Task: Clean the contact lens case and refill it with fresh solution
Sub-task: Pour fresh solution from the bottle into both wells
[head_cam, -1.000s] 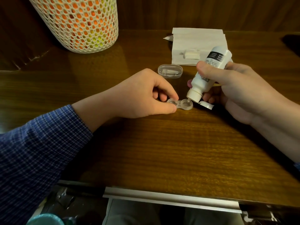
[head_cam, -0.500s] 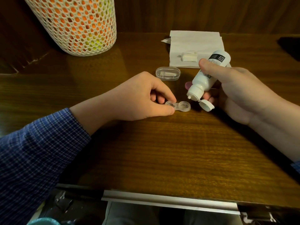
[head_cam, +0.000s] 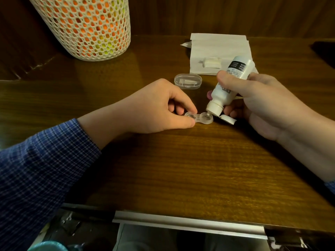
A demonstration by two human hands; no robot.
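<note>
A clear two-well contact lens case (head_cam: 199,119) lies flat on the wooden table (head_cam: 181,169). My left hand (head_cam: 154,107) pinches its left well between thumb and forefinger. My right hand (head_cam: 257,98) grips a white solution bottle (head_cam: 230,82), tilted nozzle-down with its flip cap hanging open. The nozzle tip sits just over the case's right well. A small pink thing (head_cam: 209,95) shows behind the bottle, mostly hidden.
A clear oval plastic box (head_cam: 188,81) lies just behind my left hand. Farther back, a white tissue (head_cam: 217,51) carries a small white piece (head_cam: 212,62). A white mesh basket (head_cam: 87,26) stands at the back left. The table's metal front edge (head_cam: 181,223) runs below.
The bottle was lifted off the right well half a second ago and has come back down, its nozzle over that well again. My left hand keeps its pinch on the case.
</note>
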